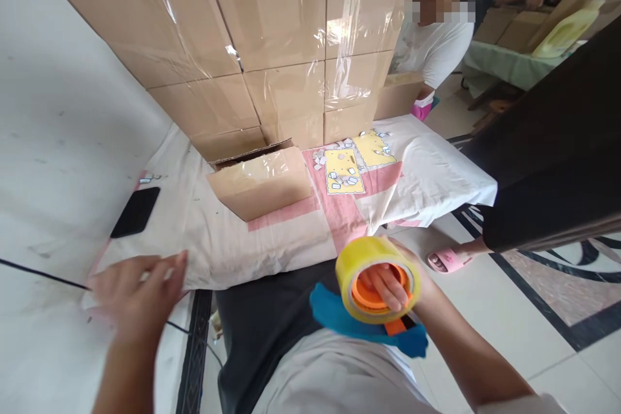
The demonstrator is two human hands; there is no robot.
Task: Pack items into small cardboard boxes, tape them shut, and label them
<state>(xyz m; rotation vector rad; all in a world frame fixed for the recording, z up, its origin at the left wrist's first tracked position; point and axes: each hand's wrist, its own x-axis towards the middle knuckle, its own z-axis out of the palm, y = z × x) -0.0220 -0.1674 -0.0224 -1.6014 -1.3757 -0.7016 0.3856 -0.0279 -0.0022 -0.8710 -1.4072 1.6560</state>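
Observation:
My right hand (pixel 385 284) grips a tape dispenser with a large roll of yellow packing tape (pixel 347 268) on it. My fingers reach through the orange hub (pixel 363 294), and a blue part (pixel 334 314) of the dispenser sticks out below. Over the near left edge of the cloth, my left hand (pixel 138 288) is raised, slightly blurred, with loosely bent fingers apart and nothing visible in them. Beyond the hands, a cardboard box (pixel 262 184) lies on the cloth, its narrow opening upward. Behind it stands a tall panel of taped cardboard boxes (pixel 286 26).
A black phone (pixel 136 212) lies at the left of the cloth-covered table (pixel 194 233). A cable (pixel 43 273) runs along the left wall. Behind the panel is a person in a white shirt (pixel 436 45). Dark clothing and a pink slipper (pixel 449 261) show someone standing at right.

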